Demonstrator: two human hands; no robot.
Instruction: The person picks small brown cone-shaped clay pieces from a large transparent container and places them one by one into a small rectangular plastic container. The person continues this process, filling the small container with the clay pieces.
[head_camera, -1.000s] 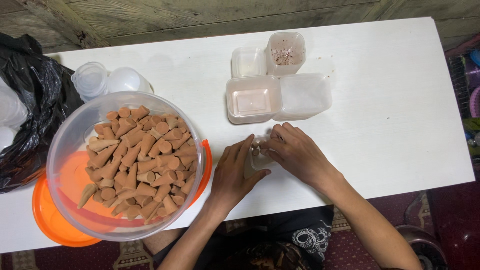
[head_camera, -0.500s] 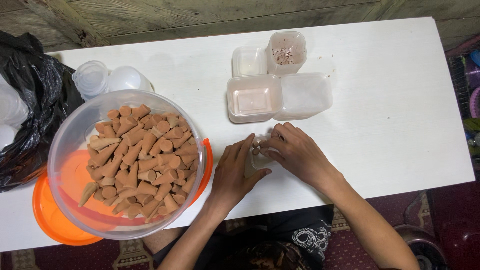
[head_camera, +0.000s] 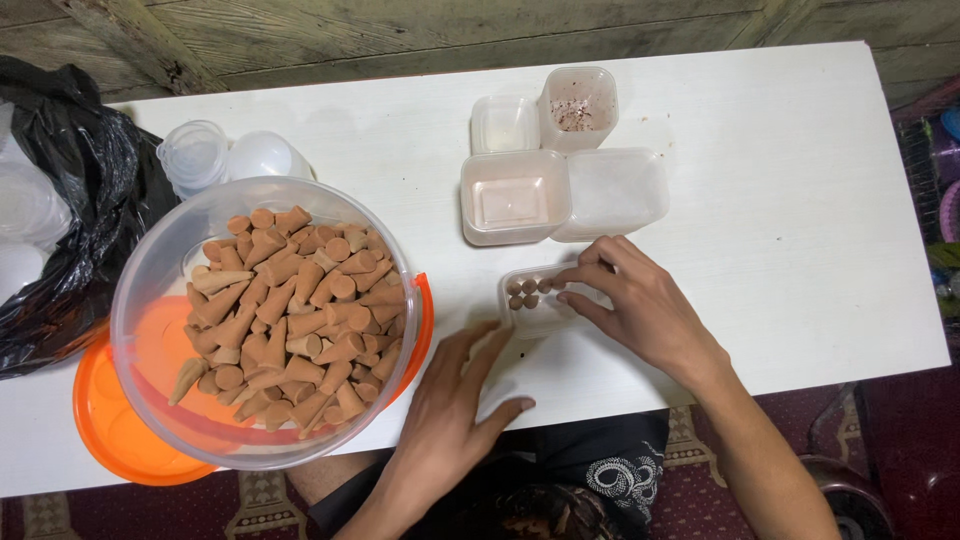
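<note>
The right hand (head_camera: 640, 305) rests on a small clear plastic tray (head_camera: 535, 300) near the front edge of the white desk (head_camera: 800, 200), its fingertips (head_camera: 570, 283) curled over the tray's right part and touching it; whether it pinches a cone there I cannot tell. Inside the tray, at its left end, small brown cones (head_camera: 527, 292) stand in two short rows. The left hand (head_camera: 450, 410) lies open and released, palm down, fingers spread flat on the desk just near and left of the tray, holding nothing.

To the left stands a large clear round bowl (head_camera: 150, 300) heaped with brown cones (head_camera: 285, 310), set on an orange lid (head_camera: 120, 430) that juts out at its near left and shows again at its right rim. Farther back, behind the tray, four empty clear containers sit together: two larger square tubs (head_camera: 515, 195) side by side, and two smaller cups (head_camera: 578, 105) beyond them, the right one dusted with reddish crumbs. At the far left of the desk are two clear round lidded pots (head_camera: 195, 155), and beside them a black plastic bag (head_camera: 70, 200)
</note>
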